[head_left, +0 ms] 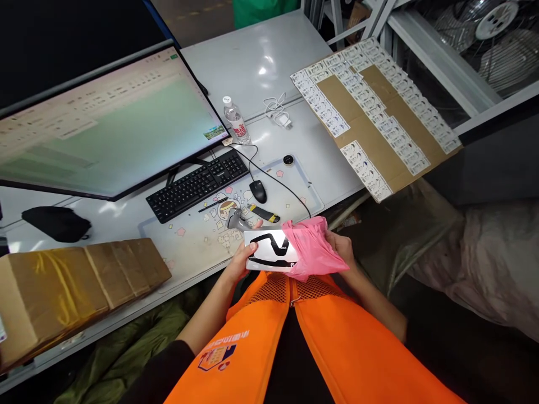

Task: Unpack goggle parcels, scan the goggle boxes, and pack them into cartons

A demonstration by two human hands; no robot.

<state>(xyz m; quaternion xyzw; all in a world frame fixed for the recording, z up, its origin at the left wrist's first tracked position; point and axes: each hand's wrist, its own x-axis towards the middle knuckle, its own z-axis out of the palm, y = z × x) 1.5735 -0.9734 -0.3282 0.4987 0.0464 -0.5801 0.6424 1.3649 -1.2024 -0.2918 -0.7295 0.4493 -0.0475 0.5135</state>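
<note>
1. And look at that: the left hand [240, 261] was clamped on the left end of a white flat packet [269, 251], its fingers curled around the edge and a bold black curve printed across the face
2. Over on the right, the right hand [340, 251] was gripping a pink plastic bag [314, 249], bunched up and covering the packet's right end
3. Both hands were working close together, just above the near edge of the white desk [273, 67], right in front of the person's orange vest [248, 342]
4. How did it handle? The packet looked light and fairly stiff, with a smooth face that might slip, so its edges seemed the place to hold; the bag looked thin and soft, best taken by a gathered fistful
5. Just beyond the hands, a grey handheld barcode scanner [238, 220] lay on a cartoon-printed desk mat [187, 252], near a black mouse [257, 191] and a black keyboard [197, 185]
6. Out at far right, rows of white labels covered a cardboard sheet [379, 129], while a taped cardboard box [76, 286] sat near left
</note>
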